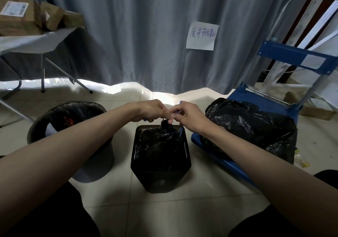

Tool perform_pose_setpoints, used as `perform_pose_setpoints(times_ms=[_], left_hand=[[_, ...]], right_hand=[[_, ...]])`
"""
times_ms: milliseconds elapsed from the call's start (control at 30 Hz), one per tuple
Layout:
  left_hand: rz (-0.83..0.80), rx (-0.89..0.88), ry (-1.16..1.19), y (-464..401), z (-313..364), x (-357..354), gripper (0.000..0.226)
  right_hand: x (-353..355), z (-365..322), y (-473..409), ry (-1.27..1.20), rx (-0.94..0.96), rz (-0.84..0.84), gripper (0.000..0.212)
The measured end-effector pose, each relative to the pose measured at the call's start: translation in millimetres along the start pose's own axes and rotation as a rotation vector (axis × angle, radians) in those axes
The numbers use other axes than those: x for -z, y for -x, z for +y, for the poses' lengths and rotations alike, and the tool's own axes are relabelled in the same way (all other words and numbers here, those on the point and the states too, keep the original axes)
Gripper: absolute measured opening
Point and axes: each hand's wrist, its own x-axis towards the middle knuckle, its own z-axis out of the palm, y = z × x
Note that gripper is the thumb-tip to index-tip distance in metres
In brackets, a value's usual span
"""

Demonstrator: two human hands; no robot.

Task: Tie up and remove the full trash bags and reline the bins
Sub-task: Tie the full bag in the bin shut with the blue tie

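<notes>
A square black bin [161, 178] stands on the floor in front of me with a full black trash bag [159, 141] inside, its neck gathered at the top. My left hand [150, 110] and my right hand [186, 114] meet just above the neck, each pinching a blue drawstring [180, 111] of the bag. To the left stands a round grey bin [95, 163] lined with a black bag [78, 108], trash visible inside. On the right a filled black trash bag [252, 127] lies on a blue platform cart [243, 99].
A grey curtain [146, 35] with a handwritten paper note [202, 35] hangs behind. A folding table [33, 41] at the back left carries cardboard boxes [16, 15]. White shelving rails lean at the right. Small scraps [301, 160] lie on the tiled floor beside the cart.
</notes>
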Motion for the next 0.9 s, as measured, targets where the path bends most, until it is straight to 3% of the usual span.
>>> perform_pose_setpoints(times_ms=[133, 300, 500, 600, 667, 733, 900], left_hand=[[0.206, -0.089, -0.135, -8.2, -0.3, -8.5, 0.019], [0.411, -0.274, -0.267, -9.9, 2.2, -11.9, 0.004], [0.383, -0.310, -0.316, -13.4, -1.7, -5.8, 0.014], [0.325, -0.222, -0.195, -10.0, -0.5, -2.2, 0.018], [0.273, -0.141, -0.073, -6.9, 0.8, -1.2, 0.018], [0.238, -0.081, 0.016, -3.8, 1.9, -0.5, 0.018], [0.219, 0.031, 0.069, -1.4, 4.7, 1.6, 0.013]], right_hand=[[-0.8, 4.4, -0.9, 0.008, -0.164, -0.155, 0.024], [-2.1, 5.3, -2.3, -0.241, -0.295, -0.242, 0.027], [-0.1, 2.9, 0.3, -0.383, -0.319, -0.224, 0.028], [2.0, 1.3, 1.2, -0.471, -0.347, -0.159, 0.008], [3.5, 3.7, 1.2, -0.497, -0.357, -0.122, 0.034], [3.9, 3.0, 1.5, -0.445, -0.313, -0.080, 0.041], [3.7, -3.6, 0.4, -0.230, -0.239, -0.022, 0.028]])
